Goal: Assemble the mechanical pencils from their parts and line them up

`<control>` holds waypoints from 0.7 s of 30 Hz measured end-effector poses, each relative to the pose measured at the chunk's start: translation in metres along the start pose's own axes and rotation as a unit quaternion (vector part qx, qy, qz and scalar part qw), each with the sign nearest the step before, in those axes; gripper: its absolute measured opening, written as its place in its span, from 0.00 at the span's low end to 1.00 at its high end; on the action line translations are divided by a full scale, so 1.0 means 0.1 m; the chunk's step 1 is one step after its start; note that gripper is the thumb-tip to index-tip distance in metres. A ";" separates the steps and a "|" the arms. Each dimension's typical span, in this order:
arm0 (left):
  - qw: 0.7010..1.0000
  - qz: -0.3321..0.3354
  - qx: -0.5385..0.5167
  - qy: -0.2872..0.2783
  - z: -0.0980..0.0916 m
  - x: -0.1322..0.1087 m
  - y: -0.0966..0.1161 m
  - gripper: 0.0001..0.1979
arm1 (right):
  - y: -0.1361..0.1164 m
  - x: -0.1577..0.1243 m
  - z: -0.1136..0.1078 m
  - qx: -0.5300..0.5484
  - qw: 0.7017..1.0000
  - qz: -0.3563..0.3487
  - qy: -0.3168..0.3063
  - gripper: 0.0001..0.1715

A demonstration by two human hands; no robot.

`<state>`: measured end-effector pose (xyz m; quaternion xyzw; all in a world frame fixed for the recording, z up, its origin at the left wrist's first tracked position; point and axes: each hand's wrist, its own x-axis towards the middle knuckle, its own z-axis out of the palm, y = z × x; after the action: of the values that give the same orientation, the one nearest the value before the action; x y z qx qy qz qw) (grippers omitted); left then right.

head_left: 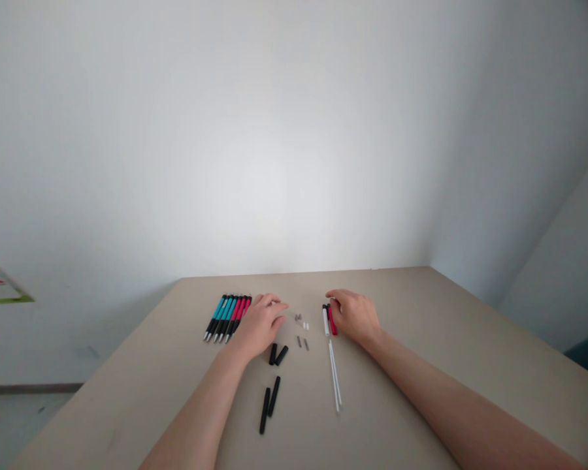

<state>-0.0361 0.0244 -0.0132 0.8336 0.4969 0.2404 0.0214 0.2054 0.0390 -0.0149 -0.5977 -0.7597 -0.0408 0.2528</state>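
My left hand [262, 323] is above the table with its fingers stretched forward and nothing visible in them. It is just right of a row of assembled pens [228, 318], teal and red with black grips, and partly covers the row's edge. My right hand [355, 315] rests beside a white pen barrel [326, 321] and a red pen barrel [332, 321]. Its thumb and index finger are bent but apart near the barrels' top ends; whether they touch the red one is unclear. Between the hands lie small metal springs [299, 341], white plastic bits [306, 326] and grey tips [298, 317].
Two short black grips [281, 356] and two longer black tubes [274, 396] lie near my left forearm. Two thin white refills [334, 378] lie below the barrels. The beige table [396, 418] meets a white wall [284, 130] at the back.
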 end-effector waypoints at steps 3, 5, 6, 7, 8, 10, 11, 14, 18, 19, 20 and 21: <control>1.000 -0.009 -0.029 0.006 0.00 0.01 -0.01 0.14 | 0.03 0.00 0.02 0.007 1.000 0.009 -0.002 0.16; 0.998 -0.021 -0.063 0.000 0.01 0.02 0.01 0.14 | 0.04 0.00 0.03 0.018 1.000 0.020 -0.002 0.16; 0.996 -0.028 -0.083 -0.002 0.02 0.02 0.02 0.14 | 0.04 0.00 0.03 0.025 0.999 0.027 -0.001 0.16; 0.994 -0.035 -0.102 -0.003 0.03 0.02 0.03 0.14 | 0.04 0.00 0.03 0.033 0.999 0.035 0.000 0.16; 0.992 -0.041 -0.119 -0.001 0.04 0.03 0.03 0.14 | 0.04 -0.01 0.02 0.043 0.998 0.042 0.001 0.16; 0.988 -0.050 -0.146 0.006 0.08 0.03 0.05 0.14 | 0.05 -0.02 0.01 0.065 0.996 0.056 0.000 0.17; 0.986 -0.056 -0.155 0.011 0.09 0.03 0.05 0.14 | 0.06 -0.02 0.01 0.077 0.995 0.060 -0.003 0.17; 0.981 -0.085 -0.175 0.022 0.14 0.04 0.05 0.14 | 0.11 -0.06 0.01 0.105 0.991 0.081 -0.008 0.17; 0.976 -0.109 -0.188 0.030 0.18 0.03 0.04 0.14 | 0.18 -0.09 0.04 0.147 0.985 0.085 0.000 0.19; 0.974 -0.115 -0.189 0.036 0.18 0.01 0.04 0.15 | 0.19 -0.08 0.04 0.152 0.984 0.093 -0.002 0.19; 0.973 -0.114 -0.194 0.039 0.18 0.00 0.03 0.15 | 0.19 -0.07 0.05 0.156 0.983 0.101 -0.010 0.19; 0.973 -0.113 -0.199 0.037 0.17 -0.02 0.03 0.15 | 0.18 -0.06 0.06 0.162 0.981 0.107 -0.016 0.19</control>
<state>-0.0275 0.0245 -0.0280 0.7414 0.5305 0.3612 0.1960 0.2214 0.0409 -0.0271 -0.6276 -0.6917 0.1199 0.3366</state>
